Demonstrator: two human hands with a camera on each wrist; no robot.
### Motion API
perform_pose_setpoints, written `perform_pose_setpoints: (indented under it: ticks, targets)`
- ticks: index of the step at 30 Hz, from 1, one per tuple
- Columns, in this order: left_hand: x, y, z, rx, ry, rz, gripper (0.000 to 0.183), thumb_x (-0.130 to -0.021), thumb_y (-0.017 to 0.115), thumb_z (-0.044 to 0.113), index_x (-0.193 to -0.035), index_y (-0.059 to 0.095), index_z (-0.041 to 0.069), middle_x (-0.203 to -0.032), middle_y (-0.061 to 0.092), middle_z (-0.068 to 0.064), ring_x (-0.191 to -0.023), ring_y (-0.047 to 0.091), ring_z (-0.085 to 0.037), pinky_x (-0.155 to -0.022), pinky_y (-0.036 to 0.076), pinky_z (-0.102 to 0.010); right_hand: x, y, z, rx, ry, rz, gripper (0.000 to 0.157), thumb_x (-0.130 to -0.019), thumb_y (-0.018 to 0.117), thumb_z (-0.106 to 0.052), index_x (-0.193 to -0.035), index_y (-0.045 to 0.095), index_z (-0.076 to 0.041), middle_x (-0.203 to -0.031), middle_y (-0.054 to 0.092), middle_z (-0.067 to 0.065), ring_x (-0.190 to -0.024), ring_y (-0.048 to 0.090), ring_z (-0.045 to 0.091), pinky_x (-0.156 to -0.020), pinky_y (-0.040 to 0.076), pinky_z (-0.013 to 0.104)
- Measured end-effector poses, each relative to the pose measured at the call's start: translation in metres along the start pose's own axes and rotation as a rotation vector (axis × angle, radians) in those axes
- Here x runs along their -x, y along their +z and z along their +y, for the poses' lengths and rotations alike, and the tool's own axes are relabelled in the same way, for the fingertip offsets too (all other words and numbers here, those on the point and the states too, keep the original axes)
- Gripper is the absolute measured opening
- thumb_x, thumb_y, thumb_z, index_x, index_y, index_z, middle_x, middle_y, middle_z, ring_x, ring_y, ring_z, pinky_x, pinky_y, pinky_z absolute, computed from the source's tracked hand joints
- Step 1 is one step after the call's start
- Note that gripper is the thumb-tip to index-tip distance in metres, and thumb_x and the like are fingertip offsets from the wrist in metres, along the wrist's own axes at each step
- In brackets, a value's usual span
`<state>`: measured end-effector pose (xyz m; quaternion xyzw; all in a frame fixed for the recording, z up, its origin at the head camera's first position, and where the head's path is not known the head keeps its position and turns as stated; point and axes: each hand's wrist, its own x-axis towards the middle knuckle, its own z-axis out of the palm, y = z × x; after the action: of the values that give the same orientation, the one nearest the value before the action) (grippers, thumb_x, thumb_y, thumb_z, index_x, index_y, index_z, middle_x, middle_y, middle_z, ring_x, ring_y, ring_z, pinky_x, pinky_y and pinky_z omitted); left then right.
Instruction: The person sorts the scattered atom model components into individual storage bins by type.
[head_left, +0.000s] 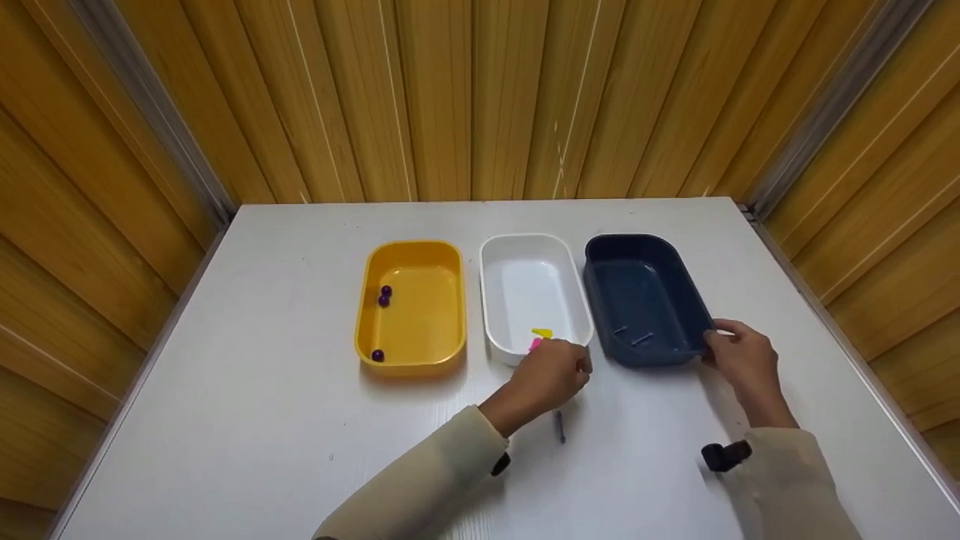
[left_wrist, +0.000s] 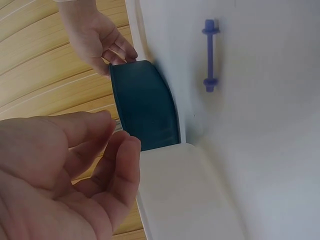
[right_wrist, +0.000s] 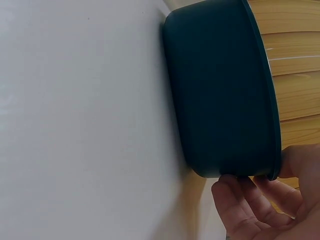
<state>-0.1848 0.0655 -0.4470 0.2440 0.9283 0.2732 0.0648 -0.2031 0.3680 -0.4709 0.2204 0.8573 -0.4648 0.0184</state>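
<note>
My left hand (head_left: 546, 377) is over the near edge of the white tray (head_left: 491, 300). In the left wrist view its fingers are loosely curled, with nothing visible between thumb and fingertips. A yellow piece (head_left: 541, 332) and a pink piece (head_left: 535, 343) lie in that tray, partly hidden by the hand. My right hand (head_left: 746, 364) grips the near right corner of the dark blue tray (right_wrist: 220, 90), thumb at the rim and fingers beneath it. Two small blue rods (head_left: 642, 339) lie inside. Another blue rod (left_wrist: 210, 56), with a collar near each end, lies on the table.
A yellow tray (head_left: 361, 322) stands at the left, with a few dark purple balls (head_left: 378, 355) in it. The three trays stand in a row on the white table (head_left: 247, 360). Wood-patterned walls (head_left: 480, 97) enclose the table's back and sides.
</note>
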Motion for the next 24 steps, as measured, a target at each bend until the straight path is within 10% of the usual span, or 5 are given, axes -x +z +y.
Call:
perform_pose_setpoints:
  ticks: [7,24]
  targets:
    - [0.009,0.002,-0.008,0.012,-0.020,-0.102,0.017,-0.091,0.070,0.006,-0.103,0.080,0.012,-0.093,0.078,0.002,-0.071,0.058,-0.008,-0.061,0.048,-0.016,-0.001,0.001,0.000,0.007,-0.018,0.016,0.053,-0.104,0.049,-0.032,-0.148,0.049,-0.003,-0.137,0.060,0.026,-0.089,0.072,0.008,-0.078,0.060,0.022]
    - [0.019,0.012,-0.026,-0.098,0.045,-0.233,0.022,-0.090,0.072,0.003,-0.105,0.081,0.016,-0.097,0.077,0.003,-0.081,0.060,-0.008,-0.078,0.053,-0.018,-0.001,0.002,0.000,0.012,-0.017,0.029,0.052,-0.103,0.050,-0.029,-0.147,0.051,-0.002,-0.132,0.062,0.024,-0.086,0.071,0.008,-0.077,0.060,0.022]
